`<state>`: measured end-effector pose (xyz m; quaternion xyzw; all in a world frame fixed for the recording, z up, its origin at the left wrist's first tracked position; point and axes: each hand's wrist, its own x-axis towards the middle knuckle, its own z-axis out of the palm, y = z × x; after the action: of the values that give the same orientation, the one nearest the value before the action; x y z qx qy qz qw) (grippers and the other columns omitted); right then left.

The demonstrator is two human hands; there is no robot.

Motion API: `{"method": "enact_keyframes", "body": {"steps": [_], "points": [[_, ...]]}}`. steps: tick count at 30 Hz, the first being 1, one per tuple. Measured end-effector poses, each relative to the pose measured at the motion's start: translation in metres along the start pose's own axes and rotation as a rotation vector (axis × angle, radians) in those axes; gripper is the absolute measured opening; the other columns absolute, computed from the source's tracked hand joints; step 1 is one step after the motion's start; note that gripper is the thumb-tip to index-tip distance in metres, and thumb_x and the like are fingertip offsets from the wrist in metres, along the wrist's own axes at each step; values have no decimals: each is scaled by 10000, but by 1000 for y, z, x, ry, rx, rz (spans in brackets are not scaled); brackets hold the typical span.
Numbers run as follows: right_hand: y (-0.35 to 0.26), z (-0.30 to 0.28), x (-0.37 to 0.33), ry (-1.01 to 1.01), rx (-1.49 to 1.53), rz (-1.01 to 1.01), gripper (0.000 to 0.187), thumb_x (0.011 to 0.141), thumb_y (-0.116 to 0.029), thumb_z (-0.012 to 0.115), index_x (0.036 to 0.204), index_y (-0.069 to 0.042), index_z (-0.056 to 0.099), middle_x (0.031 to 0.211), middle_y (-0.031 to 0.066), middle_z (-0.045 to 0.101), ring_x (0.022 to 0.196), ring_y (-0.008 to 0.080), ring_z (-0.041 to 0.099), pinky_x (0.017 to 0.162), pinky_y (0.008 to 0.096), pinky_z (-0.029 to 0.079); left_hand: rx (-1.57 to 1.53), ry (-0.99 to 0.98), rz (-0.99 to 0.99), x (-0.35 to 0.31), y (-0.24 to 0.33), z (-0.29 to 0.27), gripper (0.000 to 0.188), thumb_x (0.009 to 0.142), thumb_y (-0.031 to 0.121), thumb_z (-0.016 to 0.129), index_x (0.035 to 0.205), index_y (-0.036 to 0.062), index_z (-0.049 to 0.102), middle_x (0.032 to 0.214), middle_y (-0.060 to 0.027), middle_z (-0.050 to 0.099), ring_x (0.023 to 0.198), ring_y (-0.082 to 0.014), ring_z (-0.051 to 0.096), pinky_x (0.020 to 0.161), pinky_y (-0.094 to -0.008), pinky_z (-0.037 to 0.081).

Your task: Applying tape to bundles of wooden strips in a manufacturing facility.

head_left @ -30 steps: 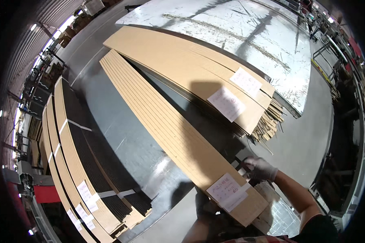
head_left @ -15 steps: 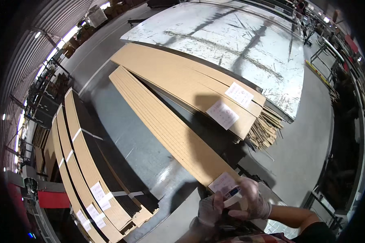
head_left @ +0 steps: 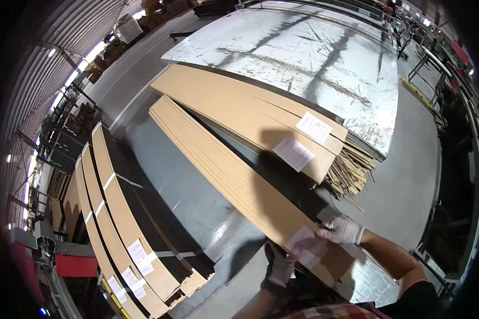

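Strips [head_left: 229, 183] of tan cardboard, packed side by side, stretch away from between the fingers, slanting up to the left on my feed. I see the gloved left hand [head_left: 278, 270] at the left edge of their near end, fingers bent against it; from here I cannot tell how firmly they close or whether they hold anything. The right hand [head_left: 346, 230], in a pale glove, is at the opposite edge, fingers loosely curled, tips at the cardboard beside a label [head_left: 307, 247]; I cannot tell whether they grip. That label lies between both sets of fingertips, partly in shadow.

Beyond the right fingertips I make out wide boards [head_left: 218, 95] topped with two white sheets [head_left: 314, 127], ragged scraps [head_left: 351, 170] showing at their near end. Farther from those fingers is a scuffed, pale table [head_left: 303, 50]. Well left of the left fingers I find bundles [head_left: 121, 212] with white straps [head_left: 109, 182], and past them a red panel [head_left: 76, 266]. A silvery surface [head_left: 375, 284] shows below the right fingers.
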<state>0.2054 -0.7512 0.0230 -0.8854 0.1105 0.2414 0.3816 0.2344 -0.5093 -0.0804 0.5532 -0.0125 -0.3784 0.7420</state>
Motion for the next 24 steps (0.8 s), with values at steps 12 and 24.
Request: {"method": "enact_keyframes", "body": {"steps": [12,24], "points": [[-47,-29,-18,-5,-75,-188,525,879,-438,553,1233,-54,499,1067,166,580,891,335,614,773,430,470,832,266,295,-48,116,45,749,754,397,728,1258,-4,347,1143,-161,477,1064,-219,477,874,-395,424],[63,-47,59,-217,-190,-275,295,826,-255,674,1060,-79,644,804,70,672,743,186,632,703,320,507,590,-189,-272,-18,18,-83,217,848,199,624,860,-17,644,785,-72,656,747,-147,602,730,-282,491]]}}
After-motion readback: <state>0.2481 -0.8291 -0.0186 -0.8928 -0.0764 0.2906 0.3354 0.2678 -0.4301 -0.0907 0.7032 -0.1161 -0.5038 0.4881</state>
